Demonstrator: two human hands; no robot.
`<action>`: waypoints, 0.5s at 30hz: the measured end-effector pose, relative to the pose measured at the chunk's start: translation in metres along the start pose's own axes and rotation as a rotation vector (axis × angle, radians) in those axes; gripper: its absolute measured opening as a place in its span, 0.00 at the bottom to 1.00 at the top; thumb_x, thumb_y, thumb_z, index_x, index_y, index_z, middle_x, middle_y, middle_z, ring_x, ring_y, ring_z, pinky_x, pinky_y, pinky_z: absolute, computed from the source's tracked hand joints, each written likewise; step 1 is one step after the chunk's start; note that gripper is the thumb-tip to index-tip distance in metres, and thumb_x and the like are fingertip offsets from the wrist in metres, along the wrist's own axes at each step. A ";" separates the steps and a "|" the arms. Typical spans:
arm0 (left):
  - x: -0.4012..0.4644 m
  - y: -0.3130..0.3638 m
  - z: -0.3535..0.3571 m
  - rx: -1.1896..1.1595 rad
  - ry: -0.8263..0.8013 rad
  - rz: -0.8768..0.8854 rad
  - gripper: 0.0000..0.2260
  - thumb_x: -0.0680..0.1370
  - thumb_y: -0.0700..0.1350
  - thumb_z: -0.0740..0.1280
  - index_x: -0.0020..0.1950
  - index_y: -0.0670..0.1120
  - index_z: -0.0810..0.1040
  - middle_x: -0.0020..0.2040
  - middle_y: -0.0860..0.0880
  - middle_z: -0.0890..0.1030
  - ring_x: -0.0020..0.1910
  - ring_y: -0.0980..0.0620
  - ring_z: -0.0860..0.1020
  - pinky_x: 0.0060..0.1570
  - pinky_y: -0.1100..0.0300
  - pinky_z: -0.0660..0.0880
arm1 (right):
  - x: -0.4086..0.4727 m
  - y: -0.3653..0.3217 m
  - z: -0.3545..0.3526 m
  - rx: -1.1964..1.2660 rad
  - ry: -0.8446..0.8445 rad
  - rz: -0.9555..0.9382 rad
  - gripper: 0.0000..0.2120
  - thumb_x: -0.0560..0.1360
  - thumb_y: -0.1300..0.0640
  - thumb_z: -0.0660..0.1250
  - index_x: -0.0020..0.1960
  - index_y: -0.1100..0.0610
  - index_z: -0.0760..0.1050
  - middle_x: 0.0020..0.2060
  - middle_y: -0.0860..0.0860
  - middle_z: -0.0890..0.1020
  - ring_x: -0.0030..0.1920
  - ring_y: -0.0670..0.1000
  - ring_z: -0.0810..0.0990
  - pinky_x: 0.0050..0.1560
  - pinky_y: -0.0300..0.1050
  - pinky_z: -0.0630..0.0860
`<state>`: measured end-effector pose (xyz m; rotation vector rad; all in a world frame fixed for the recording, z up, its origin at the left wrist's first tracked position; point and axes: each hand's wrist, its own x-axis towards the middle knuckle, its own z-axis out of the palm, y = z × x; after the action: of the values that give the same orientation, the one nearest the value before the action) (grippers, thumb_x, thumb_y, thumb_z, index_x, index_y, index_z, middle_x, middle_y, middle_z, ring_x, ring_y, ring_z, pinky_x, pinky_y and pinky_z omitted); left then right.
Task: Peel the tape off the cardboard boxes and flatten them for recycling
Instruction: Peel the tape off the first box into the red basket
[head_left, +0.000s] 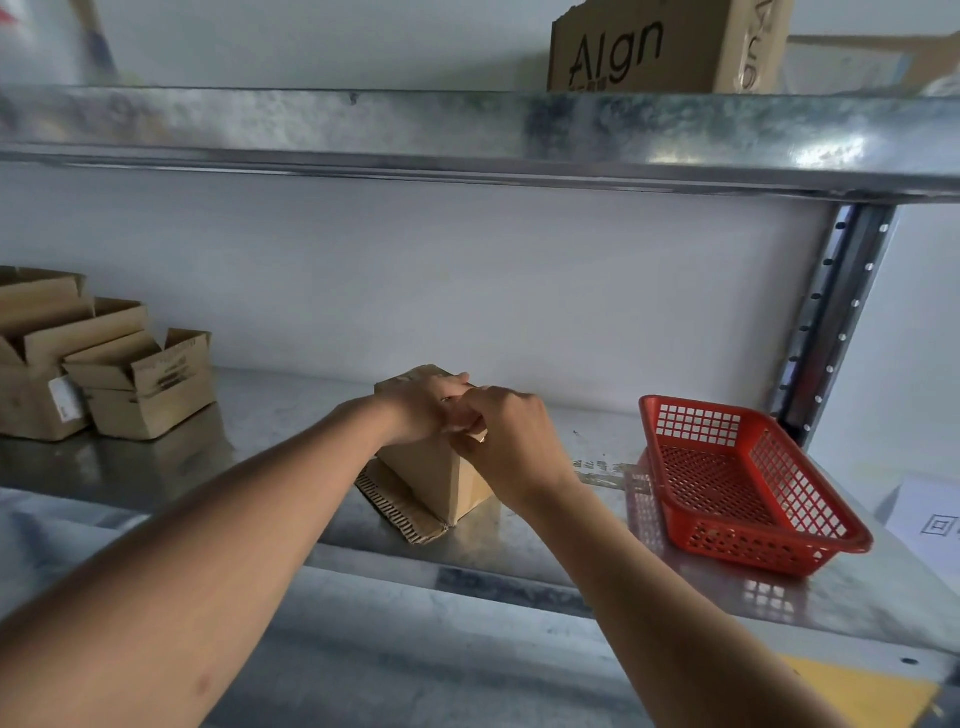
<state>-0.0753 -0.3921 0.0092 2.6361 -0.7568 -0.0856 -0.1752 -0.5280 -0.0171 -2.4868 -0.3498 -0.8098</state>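
A small brown cardboard box (441, 478) stands on the metal shelf (291, 415), on top of a flattened piece of corrugated cardboard (395, 506). My left hand (423, 410) lies over the box's top and holds it. My right hand (506, 436) is curled at the box's top right edge, fingertips pinching something there; the tape itself is hidden under my fingers. Both hands touch each other above the box.
Several open cardboard boxes (140, 384) stand at the shelf's left end. A red plastic basket (737, 483) sits to the right, near the upright post (831, 322). A printed cardboard box (665, 47) stands on the upper shelf (467, 130).
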 end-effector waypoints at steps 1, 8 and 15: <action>0.000 0.000 0.000 -0.014 -0.001 -0.005 0.26 0.79 0.59 0.65 0.77 0.63 0.69 0.81 0.60 0.61 0.81 0.51 0.58 0.78 0.50 0.55 | 0.001 0.000 0.000 -0.003 -0.006 -0.006 0.07 0.71 0.59 0.74 0.48 0.51 0.83 0.44 0.50 0.86 0.45 0.54 0.83 0.46 0.52 0.80; 0.003 0.000 0.009 -0.196 0.071 -0.009 0.10 0.85 0.60 0.59 0.62 0.71 0.77 0.78 0.60 0.68 0.80 0.53 0.61 0.80 0.54 0.53 | -0.007 0.010 -0.002 0.208 0.096 0.038 0.07 0.69 0.63 0.73 0.41 0.52 0.84 0.37 0.46 0.86 0.39 0.50 0.84 0.44 0.53 0.81; 0.004 -0.002 0.012 -0.144 0.052 0.053 0.17 0.87 0.55 0.54 0.73 0.65 0.73 0.81 0.59 0.62 0.80 0.55 0.60 0.77 0.56 0.53 | -0.026 0.007 -0.007 0.502 0.107 -0.001 0.06 0.74 0.69 0.73 0.44 0.58 0.83 0.41 0.48 0.88 0.45 0.50 0.87 0.51 0.53 0.83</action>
<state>-0.0724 -0.3966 -0.0022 2.4713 -0.7734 -0.0544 -0.1964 -0.5396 -0.0310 -1.9702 -0.4529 -0.7439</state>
